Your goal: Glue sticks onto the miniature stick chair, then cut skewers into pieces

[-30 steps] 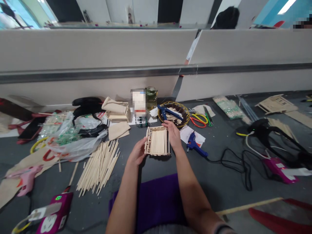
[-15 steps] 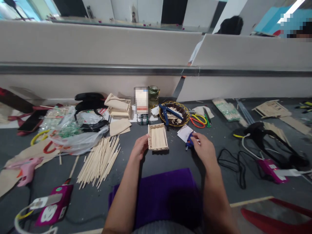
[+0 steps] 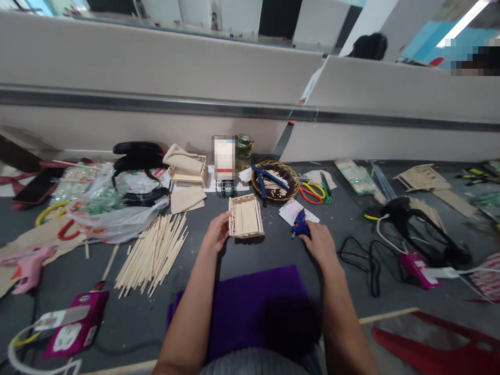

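Head: left hand (image 3: 217, 232) at stick tray (image 3: 247, 219) edge; tabletop (image 3: 276, 246) separates glue gun (image 3: 300, 224).

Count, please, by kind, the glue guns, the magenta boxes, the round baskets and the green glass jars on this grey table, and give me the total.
Glue guns: 2 (blue glue gun in the right hand, pink glue gun at far left)
Magenta boxes: 2 (left box, right box)
Round baskets: 1 (basket)
Green glass jars: 1 (jar)
Total: 6
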A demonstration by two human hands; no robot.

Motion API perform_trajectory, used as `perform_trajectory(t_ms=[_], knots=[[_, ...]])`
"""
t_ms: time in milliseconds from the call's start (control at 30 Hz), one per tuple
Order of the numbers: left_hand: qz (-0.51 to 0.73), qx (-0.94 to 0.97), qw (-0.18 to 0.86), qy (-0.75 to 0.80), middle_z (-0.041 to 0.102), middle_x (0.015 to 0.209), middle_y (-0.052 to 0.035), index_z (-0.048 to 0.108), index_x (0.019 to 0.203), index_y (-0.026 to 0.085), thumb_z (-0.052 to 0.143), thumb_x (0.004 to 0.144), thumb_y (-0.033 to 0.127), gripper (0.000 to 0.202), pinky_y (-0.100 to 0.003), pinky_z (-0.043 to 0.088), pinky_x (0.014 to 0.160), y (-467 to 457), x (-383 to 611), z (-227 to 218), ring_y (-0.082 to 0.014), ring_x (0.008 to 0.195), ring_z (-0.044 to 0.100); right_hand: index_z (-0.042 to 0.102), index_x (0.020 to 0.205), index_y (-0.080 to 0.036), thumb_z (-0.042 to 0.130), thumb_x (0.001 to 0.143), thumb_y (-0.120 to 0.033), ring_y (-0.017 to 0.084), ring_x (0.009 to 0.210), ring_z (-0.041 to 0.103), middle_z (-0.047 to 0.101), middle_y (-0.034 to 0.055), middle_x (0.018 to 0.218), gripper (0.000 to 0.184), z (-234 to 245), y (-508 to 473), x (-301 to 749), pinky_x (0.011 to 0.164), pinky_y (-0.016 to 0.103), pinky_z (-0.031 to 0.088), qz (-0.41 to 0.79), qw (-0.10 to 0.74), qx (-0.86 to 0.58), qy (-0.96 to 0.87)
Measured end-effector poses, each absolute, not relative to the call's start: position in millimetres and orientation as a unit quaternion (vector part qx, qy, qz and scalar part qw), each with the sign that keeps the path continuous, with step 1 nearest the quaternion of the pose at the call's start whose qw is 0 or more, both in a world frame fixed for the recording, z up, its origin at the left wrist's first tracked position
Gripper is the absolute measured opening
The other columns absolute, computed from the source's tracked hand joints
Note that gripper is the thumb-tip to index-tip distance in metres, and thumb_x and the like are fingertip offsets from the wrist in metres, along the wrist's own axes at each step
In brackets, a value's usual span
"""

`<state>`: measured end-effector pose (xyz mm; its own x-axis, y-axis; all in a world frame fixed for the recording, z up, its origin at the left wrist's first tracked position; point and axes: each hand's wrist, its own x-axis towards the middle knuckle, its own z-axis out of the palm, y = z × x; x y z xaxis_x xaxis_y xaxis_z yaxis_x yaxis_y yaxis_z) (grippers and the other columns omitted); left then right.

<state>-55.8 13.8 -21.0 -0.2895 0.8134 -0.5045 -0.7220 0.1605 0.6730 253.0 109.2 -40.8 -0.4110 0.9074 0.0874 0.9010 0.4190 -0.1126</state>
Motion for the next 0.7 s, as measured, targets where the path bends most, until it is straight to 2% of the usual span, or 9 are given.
perform_trajectory(t_ms=[133,267,400,467,567,633,700], knots=[[0.661,0.010,0.587,0.467,0.072,0.067,-0.0030,0.067,0.082,0.011,0.071,0.070,0.026,0.019,-0.021,0.050,0.053,14.8,-53.1,-21.4,-0.0129,0.055,0.064,0.057,0.121,-0.016,0.057,0.081,-0.027,0.031,0.098,0.057,0.068,0.0170,0.108,0.042,-37.5,112.5,250.9,0.080,0.041,0.044,0.022,0.080,-0.539,-0.838],[0.664,-0.008,0.586,0.465,0.071,0.065,-0.0018,0.066,0.081,0.011,0.068,0.072,0.025,0.017,-0.020,0.049,0.050,12.5,-52.8,-20.8,-0.0118,0.053,0.063,0.058,0.122,-0.014,0.050,0.083,-0.033,0.030,0.098,0.058,0.068,0.0170,0.107,0.044,-31.1,110.6,257.4,0.084,0.044,0.045,0.035,0.177,-0.553,-0.814],[0.668,-0.027,0.591,0.452,0.071,0.067,-0.0018,0.066,0.081,0.012,0.063,0.076,0.022,0.012,-0.020,0.050,0.051,9.4,-53.0,-18.6,-0.0114,0.053,0.063,0.065,0.105,-0.015,0.042,0.086,-0.048,0.028,0.090,0.062,0.069,0.0166,0.098,0.045,-20.5,105.9,262.7,0.079,0.041,0.048,0.115,0.262,-0.611,-0.738],[0.669,-0.037,0.590,0.449,0.072,0.067,-0.0022,0.067,0.080,0.012,0.061,0.078,0.022,0.011,-0.020,0.050,0.052,8.5,-52.4,-17.7,-0.0119,0.054,0.063,0.065,0.096,-0.016,0.040,0.086,-0.055,0.026,0.081,0.064,0.071,0.0143,0.088,0.048,-15.7,103.4,261.2,0.071,0.038,0.050,0.192,0.267,-0.624,-0.709],[0.669,-0.042,0.590,0.450,0.072,0.070,-0.0033,0.067,0.081,0.013,0.062,0.079,0.023,0.012,-0.021,0.051,0.055,8.0,-51.2,-18.5,-0.0133,0.057,0.064,0.061,0.092,-0.018,0.040,0.085,-0.060,0.023,0.065,0.066,0.071,0.0111,0.080,0.048,-8.9,99.9,256.3,0.056,0.033,0.049,0.316,0.244,-0.614,-0.681],[0.668,-0.036,0.592,0.450,0.072,0.071,-0.0039,0.068,0.083,0.013,0.064,0.078,0.025,0.014,-0.023,0.053,0.058,8.0,-50.6,-20.3,-0.0142,0.059,0.065,0.059,0.090,-0.019,0.039,0.086,-0.062,0.021,0.055,0.064,0.070,0.0091,0.073,0.048,-3.5,98.5,254.1,0.051,0.031,0.047,0.329,0.222,-0.624,-0.673],[0.668,-0.031,0.592,0.450,0.073,0.072,-0.0041,0.068,0.085,0.012,0.064,0.078,0.026,0.016,-0.023,0.054,0.060,8.2,-50.3,-22.2,-0.0146,0.061,0.066,0.059,0.085,-0.019,0.036,0.087,-0.061,0.020,0.049,0.061,0.069,0.0077,0.067,0.047,2.7,98.0,253.5,0.053,0.031,0.045,0.281,0.212,-0.645,-0.678]])
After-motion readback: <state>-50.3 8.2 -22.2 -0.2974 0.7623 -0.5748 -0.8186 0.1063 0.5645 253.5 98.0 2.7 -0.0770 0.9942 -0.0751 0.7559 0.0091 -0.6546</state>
